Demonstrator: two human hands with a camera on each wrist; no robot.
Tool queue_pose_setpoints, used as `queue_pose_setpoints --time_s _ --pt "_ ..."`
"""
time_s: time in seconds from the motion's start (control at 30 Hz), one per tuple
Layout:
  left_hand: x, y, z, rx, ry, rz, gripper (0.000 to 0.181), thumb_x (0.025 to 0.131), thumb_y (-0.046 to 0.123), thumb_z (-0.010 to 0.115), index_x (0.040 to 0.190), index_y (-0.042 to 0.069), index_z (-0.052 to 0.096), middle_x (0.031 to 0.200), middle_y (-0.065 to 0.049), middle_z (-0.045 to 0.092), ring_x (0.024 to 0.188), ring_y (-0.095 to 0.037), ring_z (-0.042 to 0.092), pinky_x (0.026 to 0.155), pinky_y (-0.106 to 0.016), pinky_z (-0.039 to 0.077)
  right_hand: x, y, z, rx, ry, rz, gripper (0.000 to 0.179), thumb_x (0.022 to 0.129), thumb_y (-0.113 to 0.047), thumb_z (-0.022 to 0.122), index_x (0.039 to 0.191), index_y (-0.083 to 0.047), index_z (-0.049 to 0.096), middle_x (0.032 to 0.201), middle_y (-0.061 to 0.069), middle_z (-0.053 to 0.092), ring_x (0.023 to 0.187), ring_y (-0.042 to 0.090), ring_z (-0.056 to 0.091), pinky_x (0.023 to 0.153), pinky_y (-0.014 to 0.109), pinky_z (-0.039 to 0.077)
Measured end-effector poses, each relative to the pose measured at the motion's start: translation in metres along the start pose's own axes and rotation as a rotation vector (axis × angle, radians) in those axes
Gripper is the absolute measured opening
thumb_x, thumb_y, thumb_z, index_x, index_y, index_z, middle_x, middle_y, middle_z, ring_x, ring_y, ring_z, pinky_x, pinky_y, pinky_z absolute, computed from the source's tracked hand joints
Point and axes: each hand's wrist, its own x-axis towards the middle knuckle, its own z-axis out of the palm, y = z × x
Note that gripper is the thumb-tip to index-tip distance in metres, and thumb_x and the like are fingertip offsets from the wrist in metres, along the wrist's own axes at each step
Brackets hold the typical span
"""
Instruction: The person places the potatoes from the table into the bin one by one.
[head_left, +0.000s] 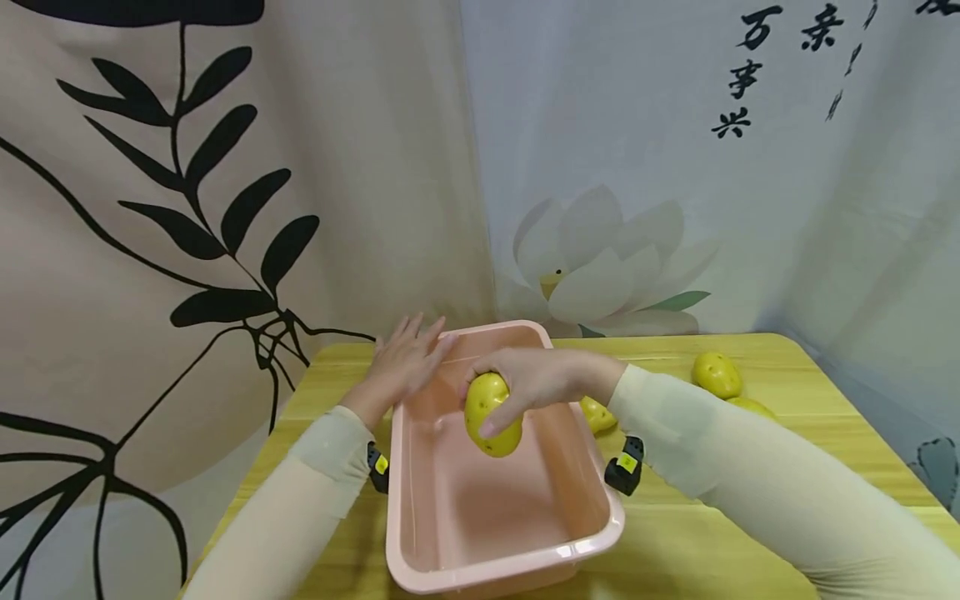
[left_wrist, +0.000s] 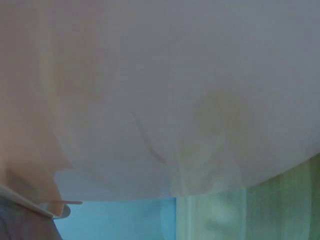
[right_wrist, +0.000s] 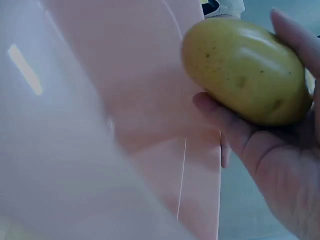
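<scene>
Soft, even light, glare on the basin rim (head_left: 517, 565), left wrist view dim and hazy

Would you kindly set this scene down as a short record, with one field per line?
Left hand: fingers extended, at the far left corner of the pink basin
Right hand: grips a yellow potato above the basin
Loose potatoes: one by the basin's right side, two farther right, partly behind the sleeve
Surface: yellow wood-grain table
Backdrop: curtain printed with black leaves, a pale flower and dark characters
</scene>
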Motion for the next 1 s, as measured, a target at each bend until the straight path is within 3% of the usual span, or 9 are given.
queue_pose_setpoints --time_s 0.17,0.33,0.5,0.77,1.0 --pt "0.002 -0.006 -0.004 -0.052 -0.043 0.034 0.069 0.097 0.065 0.014 0.155 0.026 0.02 0.161 -0.012 0.007 0.146 -0.035 -0.003 0.108 -0.068 0.001 0.012 -0.002 0.003 0.072 -0.077 -0.03 0.039 0.078 -0.017 0.08 0.111 -0.011 0.06 0.101 0.01 0.064 0.085 0.021 0.063 0.074 0.037 0.056" --pt "0.004 -0.011 -0.011 -0.093 -0.104 0.073 0.069 0.098 0.064 0.016 0.155 0.026 0.02 0.161 -0.011 0.007 0.146 -0.035 -0.002 0.11 -0.066 0.004 0.024 -0.005 0.008 0.095 -0.136 -0.045 0.044 0.079 -0.017 0.079 0.116 -0.007 0.058 0.11 0.009 0.062 0.09 0.021 0.063 0.077 0.038 0.056" --pt "0.007 -0.019 -0.015 -0.061 -0.136 0.09 0.07 0.097 0.066 0.017 0.155 0.027 0.018 0.161 -0.011 0.008 0.146 -0.034 0.001 0.109 -0.066 0.006 0.035 -0.001 0.014 0.147 -0.176 -0.01 0.045 0.08 -0.015 0.078 0.118 -0.009 0.056 0.111 0.009 0.06 0.094 0.021 0.061 0.08 0.038 0.055" --pt "0.011 -0.024 -0.007 0.009 -0.119 0.079 0.066 0.098 0.065 0.016 0.155 0.032 0.014 0.161 -0.009 0.009 0.147 -0.032 0.003 0.109 -0.068 0.004 0.053 0.013 0.03 0.323 -0.268 -0.002 0.046 0.082 -0.004 0.072 0.124 -0.002 0.052 0.111 0.008 0.059 0.094 0.019 0.062 0.084 0.039 0.054" --pt "0.012 -0.022 -0.005 0.072 -0.083 0.059 0.067 0.095 0.068 0.012 0.155 0.037 0.012 0.161 -0.007 0.005 0.147 -0.032 0.0 0.108 -0.068 0.002 0.058 0.023 0.039 0.314 -0.279 0.022 0.042 0.082 -0.004 0.073 0.119 0.001 0.055 0.104 0.009 0.063 0.09 0.018 0.063 0.082 0.038 0.055"
